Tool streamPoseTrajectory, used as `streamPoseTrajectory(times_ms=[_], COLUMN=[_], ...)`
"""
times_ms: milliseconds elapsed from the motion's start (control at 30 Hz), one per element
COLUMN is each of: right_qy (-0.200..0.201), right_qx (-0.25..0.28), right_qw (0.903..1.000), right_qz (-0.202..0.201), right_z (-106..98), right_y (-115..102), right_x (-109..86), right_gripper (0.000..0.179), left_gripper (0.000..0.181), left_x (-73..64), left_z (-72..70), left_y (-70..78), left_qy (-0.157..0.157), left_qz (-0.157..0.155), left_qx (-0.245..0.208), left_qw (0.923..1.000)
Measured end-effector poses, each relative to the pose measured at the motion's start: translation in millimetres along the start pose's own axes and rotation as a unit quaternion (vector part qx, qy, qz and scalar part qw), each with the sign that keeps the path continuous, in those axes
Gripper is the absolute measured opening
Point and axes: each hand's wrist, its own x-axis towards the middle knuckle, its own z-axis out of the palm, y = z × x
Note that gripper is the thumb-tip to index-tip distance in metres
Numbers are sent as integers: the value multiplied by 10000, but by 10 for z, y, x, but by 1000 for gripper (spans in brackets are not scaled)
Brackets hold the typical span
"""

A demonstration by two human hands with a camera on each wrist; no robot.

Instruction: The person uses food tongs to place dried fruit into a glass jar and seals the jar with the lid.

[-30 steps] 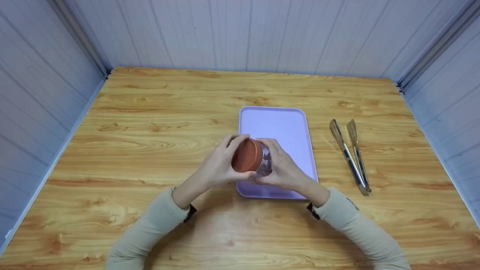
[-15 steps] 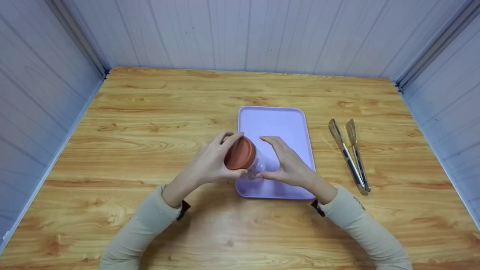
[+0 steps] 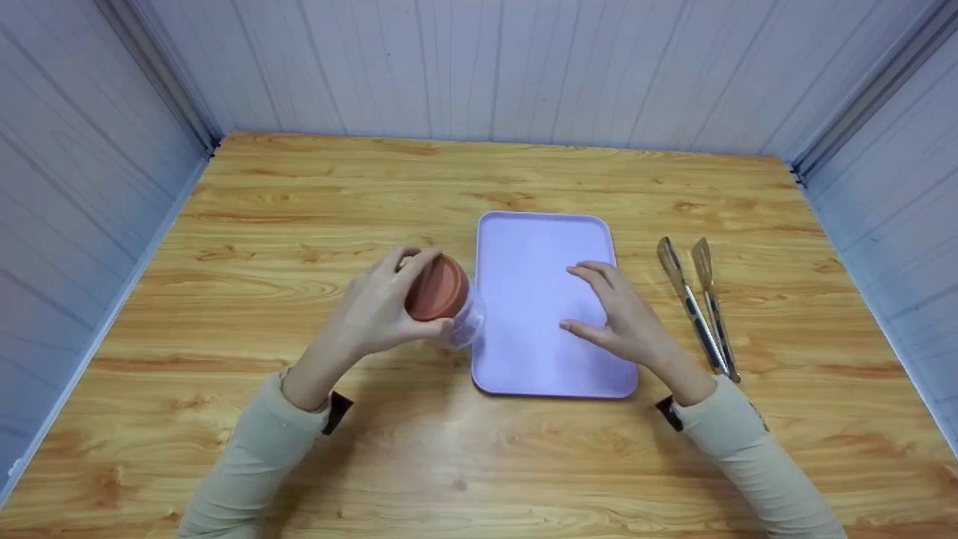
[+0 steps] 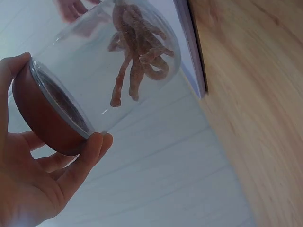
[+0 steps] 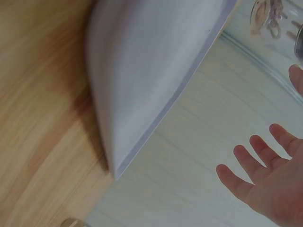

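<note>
My left hand [image 3: 367,307] grips a clear jar [image 3: 468,320] by its reddish-brown lid [image 3: 440,288], thumb on one side and fingers on the other. The jar tilts above the left edge of a lilac tray [image 3: 539,299]. Through its wall, the left wrist view shows several brown, twisted sticks [image 4: 135,52] bunched at the bottom end. The lid [image 4: 45,113] sits on the jar there. Over the tray's right side, my right hand [image 3: 625,318] holds nothing, its fingers spread apart. In the right wrist view the jar [image 5: 272,21] is far from that hand [image 5: 274,184].
Metal tongs [image 3: 697,311] with dark grips lie spread on the wooden table [image 3: 314,195], right of the tray. White panelled walls [image 3: 464,67] enclose the table at the back and both sides.
My right hand has let go of the jar and moved right. The left hand has carried the jar left, from over the tray's middle to its left edge.
</note>
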Motion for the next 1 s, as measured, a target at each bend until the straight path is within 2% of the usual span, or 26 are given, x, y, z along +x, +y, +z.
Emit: streamPoseTrajectory(times_ms=[400, 567, 800, 1000], right_qy=[352, 465, 217, 255], right_qx=[-1252, -1249, -1406, -1335], right_qw=[9915, 9911, 9869, 9855], right_qz=[18, 58, 755, 1017], right_z=[-119, -178, -289, -362], right_y=[314, 398, 485, 555], right_x=[-272, -366, -512, -592], right_gripper=[63, 60, 60, 60], left_gripper=[80, 82, 83, 81], left_x=[-2, 34, 94, 158], left_z=[-42, -13, 21, 52], left_y=[-224, -295, -368, -408], left_qy=[-211, -263, -360, -434], left_qz=[-575, -701, -917, -875], left_qx=[325, 458, 561, 547], left_qw=[9976, 9961, 9935, 9937])
